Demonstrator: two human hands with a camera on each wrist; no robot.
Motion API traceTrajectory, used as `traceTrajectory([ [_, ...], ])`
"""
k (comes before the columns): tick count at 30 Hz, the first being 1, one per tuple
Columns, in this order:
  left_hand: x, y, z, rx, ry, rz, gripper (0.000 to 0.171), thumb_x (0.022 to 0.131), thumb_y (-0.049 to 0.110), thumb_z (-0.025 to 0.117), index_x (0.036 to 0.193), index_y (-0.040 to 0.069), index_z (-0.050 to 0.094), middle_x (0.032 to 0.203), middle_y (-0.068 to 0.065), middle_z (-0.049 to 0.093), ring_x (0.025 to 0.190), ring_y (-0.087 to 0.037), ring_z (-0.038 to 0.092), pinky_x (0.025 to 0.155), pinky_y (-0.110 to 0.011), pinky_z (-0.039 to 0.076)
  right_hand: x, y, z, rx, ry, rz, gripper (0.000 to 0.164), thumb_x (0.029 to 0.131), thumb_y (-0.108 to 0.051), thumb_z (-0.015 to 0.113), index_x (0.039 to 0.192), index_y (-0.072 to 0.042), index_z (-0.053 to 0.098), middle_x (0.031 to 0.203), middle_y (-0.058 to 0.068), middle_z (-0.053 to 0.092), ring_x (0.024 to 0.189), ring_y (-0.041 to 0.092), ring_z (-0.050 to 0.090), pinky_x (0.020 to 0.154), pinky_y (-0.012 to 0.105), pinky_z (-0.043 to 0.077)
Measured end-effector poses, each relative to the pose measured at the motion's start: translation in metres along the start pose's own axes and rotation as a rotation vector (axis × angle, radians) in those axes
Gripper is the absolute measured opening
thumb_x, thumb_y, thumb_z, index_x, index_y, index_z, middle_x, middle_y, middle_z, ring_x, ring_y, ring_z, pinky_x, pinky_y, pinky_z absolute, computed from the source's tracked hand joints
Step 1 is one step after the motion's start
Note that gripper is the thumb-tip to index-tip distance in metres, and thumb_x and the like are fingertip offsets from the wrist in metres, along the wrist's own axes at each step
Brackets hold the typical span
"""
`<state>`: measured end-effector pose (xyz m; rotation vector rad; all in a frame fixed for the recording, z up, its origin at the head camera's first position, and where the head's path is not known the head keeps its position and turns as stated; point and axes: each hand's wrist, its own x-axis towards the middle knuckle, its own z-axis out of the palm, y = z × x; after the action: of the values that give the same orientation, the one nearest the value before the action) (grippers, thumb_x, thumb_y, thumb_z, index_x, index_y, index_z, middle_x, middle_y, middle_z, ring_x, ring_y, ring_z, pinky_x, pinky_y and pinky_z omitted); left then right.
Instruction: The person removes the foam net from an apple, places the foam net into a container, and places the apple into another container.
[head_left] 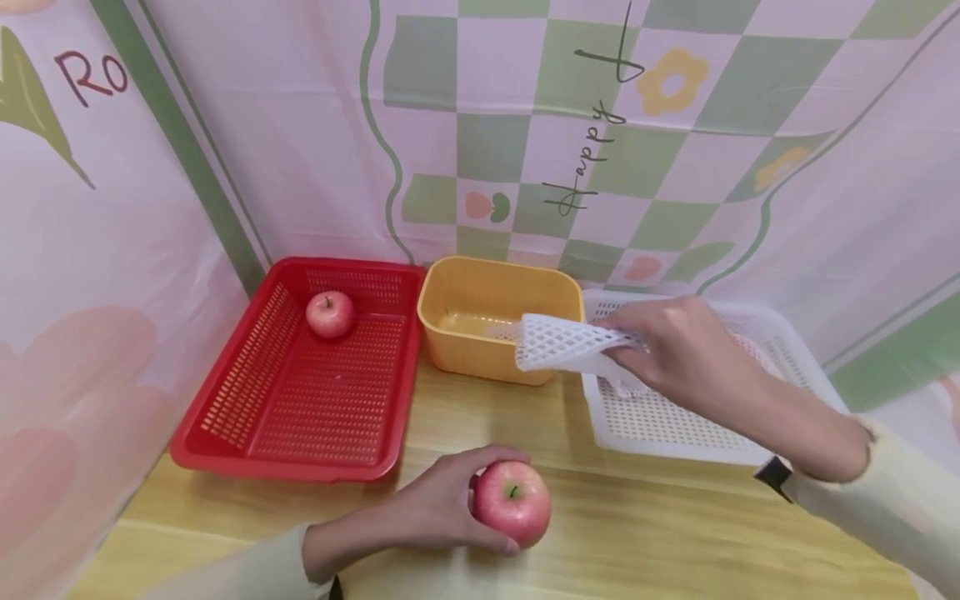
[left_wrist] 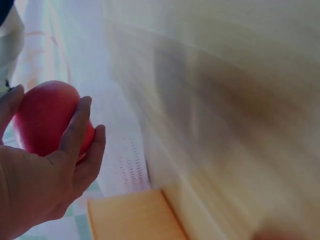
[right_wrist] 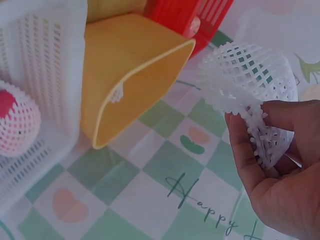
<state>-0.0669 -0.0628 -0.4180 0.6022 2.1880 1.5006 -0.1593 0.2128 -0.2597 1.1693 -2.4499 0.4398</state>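
A red apple (head_left: 513,505) with its stem facing up is gripped by my left hand (head_left: 442,500) above the front of the table. The left wrist view shows the fingers curled round that apple (left_wrist: 47,117). My right hand (head_left: 667,342) pinches a white foam net sleeve (head_left: 562,342) near the yellow bin (head_left: 487,367) and the white basket's left side. In the right wrist view the foam net (right_wrist: 250,80) hangs open-ended and crumpled between thumb and fingers.
At the left stands a red basket (head_left: 337,392) with one bare apple (head_left: 330,314) in its back corner. Some foam netting lies inside the yellow bin. The white basket (head_left: 675,425) at the right holds an apple in a foam net (right_wrist: 17,120). A patterned cloth (head_left: 495,133) hangs behind.
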Motion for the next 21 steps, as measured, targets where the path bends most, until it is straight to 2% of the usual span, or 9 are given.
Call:
traceTrajectory([
  [3,-0.005,0.009,-0.006,-0.020,0.003,-0.003,0.080,0.072,0.028,0.100,0.142,0.032,0.062,0.127,0.013,0.069,0.111,-0.004,0.065,0.094,-0.025,0.054,0.012,0.007,0.002,-0.013,0.009,-0.005,0.025,0.072,0.003,0.093,0.093,-0.006,0.082,0.086,0.004,0.079,0.068,0.013,0.068,0.058,0.038,0.059],
  [8,-0.012,0.021,-0.019,-0.028,-0.006,-0.001,0.078,0.073,0.031,0.099,0.142,0.033,0.061,0.125,0.015,0.069,0.111,-0.004,0.066,0.095,-0.025,0.053,0.029,0.017,0.007,-0.022,-0.008,0.004,0.020,0.076,0.000,0.091,0.093,-0.002,0.082,0.083,0.010,0.078,0.070,0.022,0.069,0.062,0.045,0.058],
  [14,-0.017,0.037,-0.039,0.007,-0.001,-0.037,0.078,0.074,0.033,0.098,0.142,0.039,0.058,0.128,0.015,0.067,0.115,-0.008,0.065,0.097,-0.029,0.054,0.051,0.025,0.012,0.001,-0.115,0.100,0.015,0.084,-0.002,0.085,0.099,-0.002,0.082,0.092,0.013,0.080,0.074,0.025,0.074,0.069,0.048,0.063],
  [21,-0.016,0.054,-0.063,0.038,0.030,-0.053,0.080,0.076,0.033,0.096,0.145,0.034,0.056,0.130,0.008,0.066,0.117,-0.014,0.064,0.099,-0.038,0.055,0.072,0.045,0.029,0.000,-0.227,0.182,0.011,0.090,-0.003,0.080,0.100,-0.002,0.082,0.095,0.015,0.080,0.080,0.029,0.075,0.074,0.050,0.062],
])
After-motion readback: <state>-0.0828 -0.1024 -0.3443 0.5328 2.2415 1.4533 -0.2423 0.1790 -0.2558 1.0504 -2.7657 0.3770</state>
